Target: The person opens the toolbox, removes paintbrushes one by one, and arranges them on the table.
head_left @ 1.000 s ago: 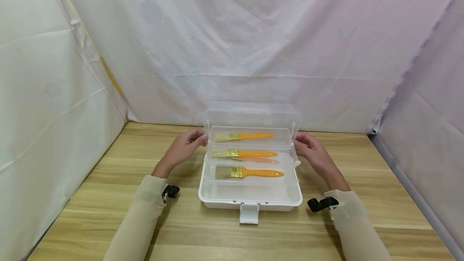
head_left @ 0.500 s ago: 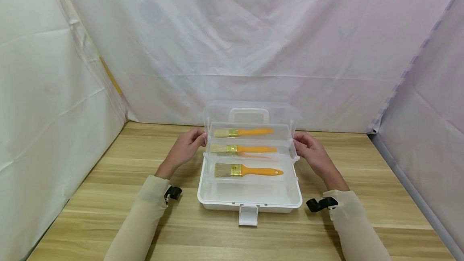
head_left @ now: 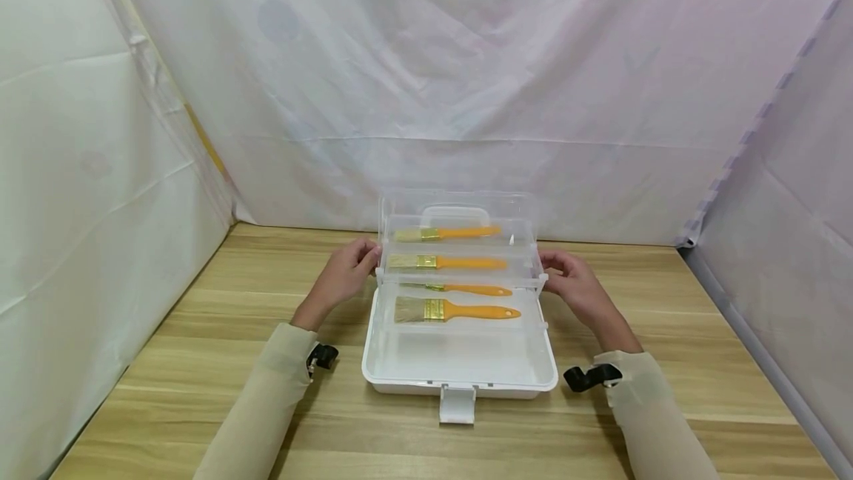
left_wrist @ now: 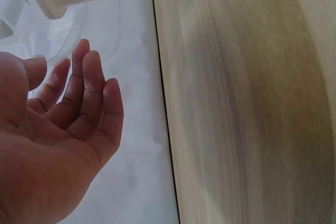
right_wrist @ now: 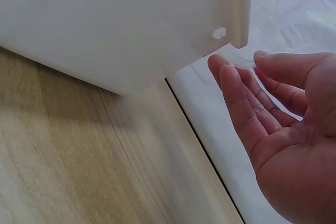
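A white box (head_left: 460, 384) with a clear lid (head_left: 513, 204) and clear stepped trays (head_left: 523, 258) stands open in the head view. Several paintbrushes with orange handles lie in it, the widest paintbrush (head_left: 480, 312) nearest the front. My left hand (head_left: 343, 272) pinches the left side of the clear lid between thumb and fingertips. On the other side, my right hand (head_left: 576, 284) pinches the lid's right side. The right wrist view shows the right thumb (right_wrist: 283, 66) and fingertips meeting at the clear edge, beside the white box wall (right_wrist: 115, 30).
A wooden table (head_left: 220, 317) carries the box. Pale cloth curtains (head_left: 426, 95) close in the back and both sides. The white front latch (head_left: 457, 406) hangs down over the table. A white carrying handle (head_left: 455, 213) shows at the lid.
The clear lid and trays have swung back and up, and the brushes in the trays moved with them. Another brush below now shows plainly. Both hands have barely shifted.
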Motion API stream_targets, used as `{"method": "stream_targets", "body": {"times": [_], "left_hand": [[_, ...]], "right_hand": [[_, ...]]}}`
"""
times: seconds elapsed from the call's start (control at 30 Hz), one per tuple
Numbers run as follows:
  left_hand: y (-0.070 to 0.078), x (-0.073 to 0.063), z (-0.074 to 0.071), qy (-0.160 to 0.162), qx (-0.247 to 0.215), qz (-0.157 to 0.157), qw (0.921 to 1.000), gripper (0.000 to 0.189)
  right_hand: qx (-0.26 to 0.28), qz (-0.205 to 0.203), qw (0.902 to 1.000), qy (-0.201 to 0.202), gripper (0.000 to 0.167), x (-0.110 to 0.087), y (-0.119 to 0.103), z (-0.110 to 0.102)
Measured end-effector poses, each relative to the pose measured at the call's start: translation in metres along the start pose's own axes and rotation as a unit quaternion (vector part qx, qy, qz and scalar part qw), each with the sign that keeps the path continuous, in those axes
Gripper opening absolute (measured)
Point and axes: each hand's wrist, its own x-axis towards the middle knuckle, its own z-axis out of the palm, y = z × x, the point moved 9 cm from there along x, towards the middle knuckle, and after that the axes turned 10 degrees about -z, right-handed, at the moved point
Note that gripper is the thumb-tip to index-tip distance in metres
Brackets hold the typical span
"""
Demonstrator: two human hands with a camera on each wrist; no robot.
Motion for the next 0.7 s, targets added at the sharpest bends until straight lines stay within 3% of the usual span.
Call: {"method": "stream_targets", "body": {"times": [0.33, 0.7], "left_hand": [[-0.007, 0.0, 0.006, -0.027, 0.008, -0.018, 0.9994, 0.023], [-0.013, 0.001, 0.011, -0.047, 0.026, -0.039, 0.9978, 0.024]], "right_hand": [[0.013, -0.001, 0.9993, -0.034, 0.039, 0.0, 0.004, 0.006], [0.02, 0.041, 0.9978, -0.048, 0.036, -0.003, 0.013, 0.008]]}}
